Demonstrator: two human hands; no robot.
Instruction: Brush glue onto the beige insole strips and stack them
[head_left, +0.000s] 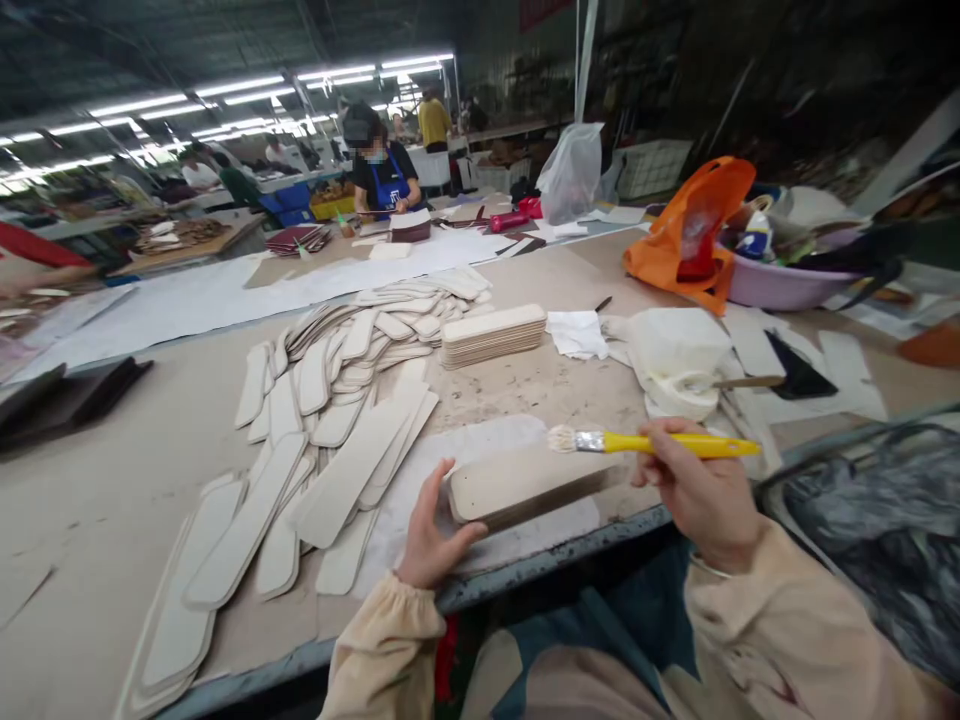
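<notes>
My right hand [694, 490] is closed around the yellow handle of a paintbrush [652, 443]. The brush lies level, its pale, clumped bristles pointing left over the far edge of a neat stack of cardboard pieces [525, 478]. At the left end of that stack, my left hand [435, 535] cups the corner, thumb along the near side and fingers at the end. The stack rests on a white sheet [491, 440] by the table's front edge. Whether the bristles touch the top piece, I cannot tell.
Many loose white pieces [322, 430] spread to the left. Behind stands another stack [495, 335]. A plastic-wrapped tub [679, 360] with a stick is to the right, beyond it an orange bag [690, 240] and a purple basin [787, 285]. Across the table a person [382, 170] works.
</notes>
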